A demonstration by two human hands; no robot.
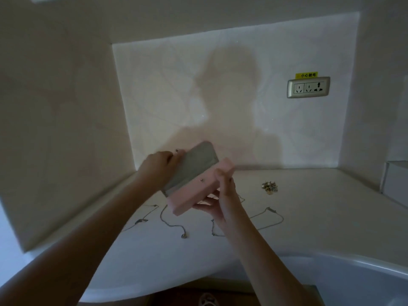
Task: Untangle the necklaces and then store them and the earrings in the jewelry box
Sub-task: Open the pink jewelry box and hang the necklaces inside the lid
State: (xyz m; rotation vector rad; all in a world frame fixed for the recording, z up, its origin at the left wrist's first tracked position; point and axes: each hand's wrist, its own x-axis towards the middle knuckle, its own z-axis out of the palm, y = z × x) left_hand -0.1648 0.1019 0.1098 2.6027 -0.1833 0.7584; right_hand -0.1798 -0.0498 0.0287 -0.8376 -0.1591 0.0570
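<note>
I hold a pink jewelry box (194, 193) in the air above the white counter (309, 217). My right hand (217, 199) grips its pink base from below and at the near end. My left hand (161, 163) grips the edge of its grey-lined lid (194, 165), which stands lifted open. Thin silver necklaces (174, 226) lie spread on the counter under the box, one with a small pendant at the front. Another chain (271, 215) loops to the right of my right forearm. A small heap of earrings (269, 187) sits further right.
A wall socket (308, 87) with a yellow label is on the back wall. A white box (395, 184) stands at the right edge of the counter. A white basin rim (362, 266) curves at the lower right. Walls enclose the counter at left and back.
</note>
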